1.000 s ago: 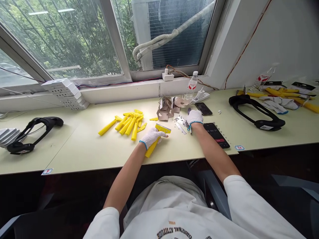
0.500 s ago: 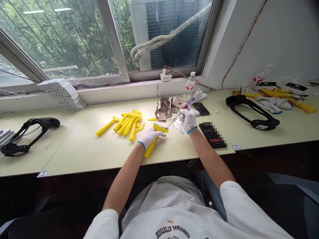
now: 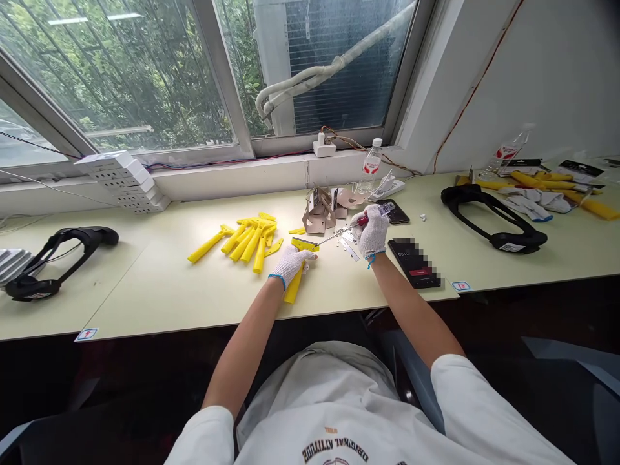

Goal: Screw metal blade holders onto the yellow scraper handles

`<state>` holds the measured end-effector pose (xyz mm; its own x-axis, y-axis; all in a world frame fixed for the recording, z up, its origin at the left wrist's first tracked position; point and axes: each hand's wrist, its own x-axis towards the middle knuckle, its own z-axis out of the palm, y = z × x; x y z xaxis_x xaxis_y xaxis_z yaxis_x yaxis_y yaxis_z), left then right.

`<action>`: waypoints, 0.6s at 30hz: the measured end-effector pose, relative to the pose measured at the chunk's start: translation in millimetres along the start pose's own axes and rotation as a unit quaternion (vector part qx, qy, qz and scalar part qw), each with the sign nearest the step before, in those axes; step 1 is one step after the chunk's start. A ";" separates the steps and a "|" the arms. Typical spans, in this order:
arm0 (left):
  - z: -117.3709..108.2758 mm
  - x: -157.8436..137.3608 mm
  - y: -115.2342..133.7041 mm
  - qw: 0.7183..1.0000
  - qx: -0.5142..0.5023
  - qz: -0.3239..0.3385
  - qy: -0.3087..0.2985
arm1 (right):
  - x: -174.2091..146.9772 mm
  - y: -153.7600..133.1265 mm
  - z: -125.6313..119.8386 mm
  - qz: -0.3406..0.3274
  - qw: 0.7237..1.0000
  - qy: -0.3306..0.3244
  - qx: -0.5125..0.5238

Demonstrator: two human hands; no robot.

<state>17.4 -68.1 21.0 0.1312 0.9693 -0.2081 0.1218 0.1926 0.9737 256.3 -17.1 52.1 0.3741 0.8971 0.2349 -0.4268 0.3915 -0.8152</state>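
My gloved left hand (image 3: 290,263) is closed round a yellow scraper (image 3: 293,289), its handle pointing down toward the table edge and its head showing above my fingers. In my gloved right hand (image 3: 372,231) is a screwdriver (image 3: 362,220) with a clear and red handle. Its thin shaft slants left and down, and the tip meets the scraper's head. Just left of my right hand lie metal blades (image 3: 349,249) and small loose screws. Several yellow scraper parts (image 3: 249,240) lie in a pile to the left.
Brown cardboard pieces (image 3: 317,216) stand behind my hands, near a water bottle (image 3: 371,166). Two phones lie on the right, the nearer one a black phone (image 3: 411,263). Black headsets rest at the right (image 3: 494,219) and left. White stacked blocks (image 3: 123,183) stand by the window.
The screwdriver has tilted flatter, its handle end swinging right and down as my right hand turned. The scraper head has shifted slightly left and its face has turned, with the tip still at it.
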 end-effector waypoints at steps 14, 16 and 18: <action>-0.4 0.9 0.0 1.000 -0.008 -0.011 0.000 | -4.4 1.4 0.9 0.009 1.000 -0.027 0.000; -0.5 1.0 0.4 1.000 -0.002 -0.010 -0.005 | -4.7 1.9 1.1 0.011 1.000 -0.022 0.001; -1.1 0.8 0.4 1.000 0.007 -0.008 -0.004 | -5.1 1.7 1.6 0.009 1.000 -0.029 -0.006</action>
<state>16.6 -67.1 21.4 0.1376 0.9647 -0.2245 0.1375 0.2059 0.9689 252.4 -20.6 50.3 0.3183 0.9142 0.2507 -0.4234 0.3737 -0.8253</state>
